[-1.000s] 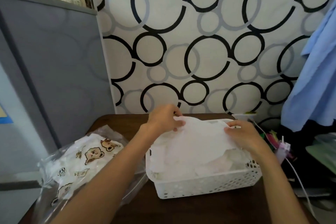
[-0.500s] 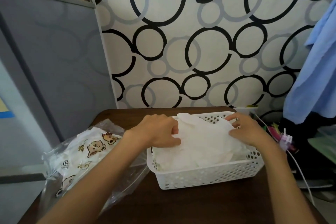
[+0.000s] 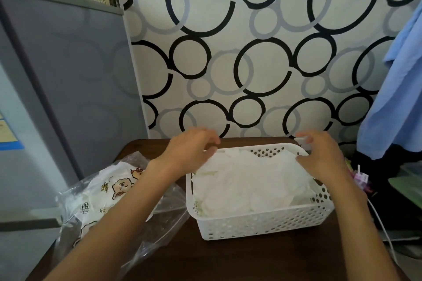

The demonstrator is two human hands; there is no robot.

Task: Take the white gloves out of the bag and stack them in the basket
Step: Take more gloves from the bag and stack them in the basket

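Apparently limp and light, the white gloves at lower centre lie under both loosely spread hands, left hand and right hand; pinch the edges.

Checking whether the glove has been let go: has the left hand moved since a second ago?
Yes. The left hand has lifted off the white gloves, hovering above the basket left rim.

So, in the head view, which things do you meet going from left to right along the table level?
Grey cabinet → clear bag with printed cloth → left hand → white basket of white gloves → right hand → blue garment.
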